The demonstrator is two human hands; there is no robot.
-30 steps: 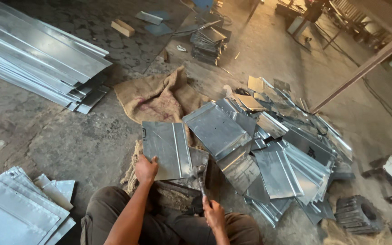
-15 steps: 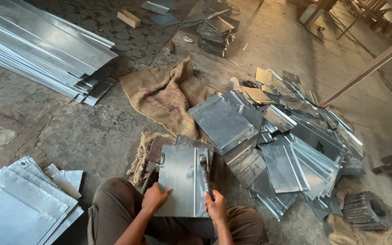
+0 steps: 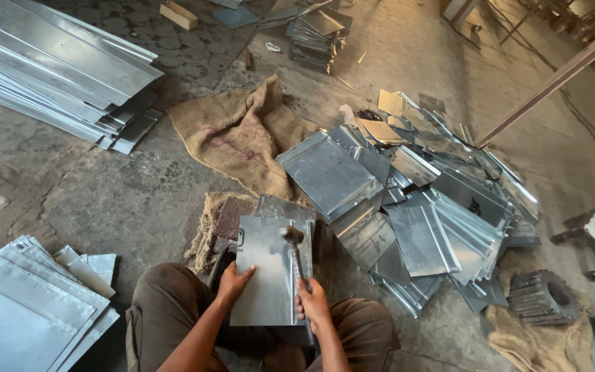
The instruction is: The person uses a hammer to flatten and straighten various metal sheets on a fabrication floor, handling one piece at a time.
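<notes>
1. In front of my knees, on the concrete floor [image 3: 91,200], the metal sheet [image 3: 263,275] now lies flat and square to me, resting on a small pad of sacking [image 3: 211,220]. Half a second ago it sat slightly farther from me and looked more tilted.
2. My left hand [image 3: 234,282] rests on the sheet's near left edge, fingers spread and pressing it down. It is not closed round anything. A second ago this hand was holding the sheet's lower corner farther out.
3. My right hand [image 3: 311,303] is clenched round the handle of a hammer [image 3: 295,251]. The hammer's head sits over the sheet's right-hand folded edge, near the far end. I cannot tell whether the head touches the metal.
4. In the earlier view the hammer was held low beside the sheet; now its shaft runs along the right edge, pointing away from me.
5. To the right, a loose heap of bent sheets [image 3: 421,207] lies as before, its nearest pieces just beside my sheet.
6. A burlap sack [image 3: 242,131] is spread beyond the sheet, unchanged.
7. Long metal strips [image 3: 56,62] are stacked at the far left, and flat panels [image 3: 29,303] lie beside my left knee.
8. A dark stack of small plates [image 3: 318,34] stands well beyond the sack.
</notes>
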